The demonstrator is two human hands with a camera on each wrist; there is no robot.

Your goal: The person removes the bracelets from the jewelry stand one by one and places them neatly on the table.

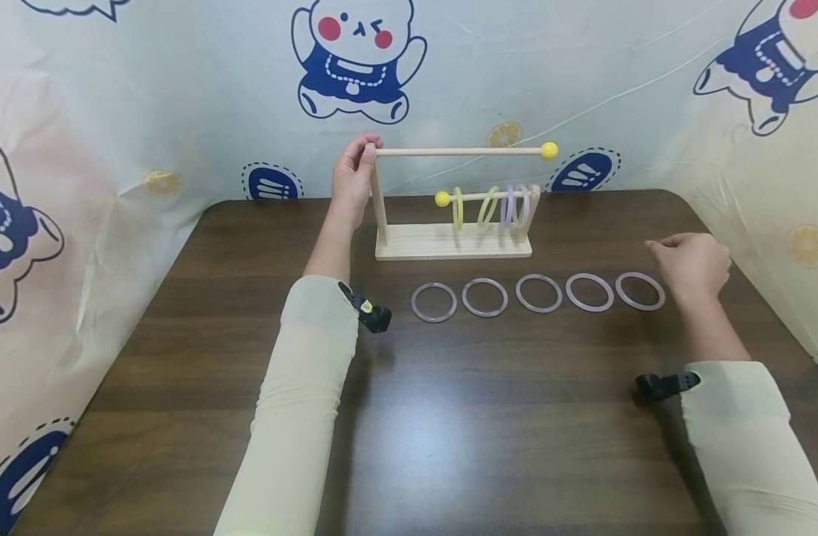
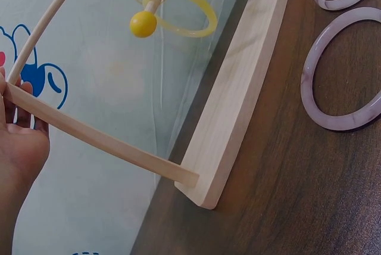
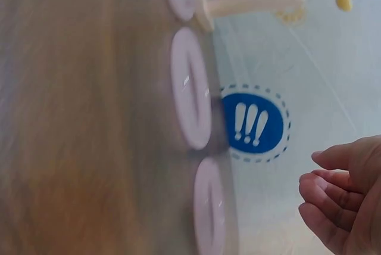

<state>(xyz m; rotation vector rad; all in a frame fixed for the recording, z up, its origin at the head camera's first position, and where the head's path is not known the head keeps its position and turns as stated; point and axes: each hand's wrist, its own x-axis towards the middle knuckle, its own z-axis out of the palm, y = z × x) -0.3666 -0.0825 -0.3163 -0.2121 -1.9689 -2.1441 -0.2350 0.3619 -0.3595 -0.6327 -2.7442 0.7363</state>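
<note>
A wooden bangle stand (image 1: 422, 244) is at the back of the table, with a long upper rod and a shorter lower rod, each tipped by a yellow ball. My left hand (image 1: 355, 175) grips the top of its tall left post (image 2: 101, 136), thumb in front. Yellow bangles (image 1: 458, 208) and lavender bangles (image 1: 506, 206) hang on the lower rod; the upper rod is bare. Several pale purple bangles (image 1: 434, 318) lie in a row in front. Past the row's right end, my right hand (image 1: 697, 260) hovers with loosely bent fingers, holding nothing.
The dark wooden table (image 1: 409, 447) stretches towards me in front of the bangle row. A printed cloth backdrop (image 1: 208, 97) rises behind and beside it. Black wrist cameras (image 1: 375, 317) sit at both cuffs.
</note>
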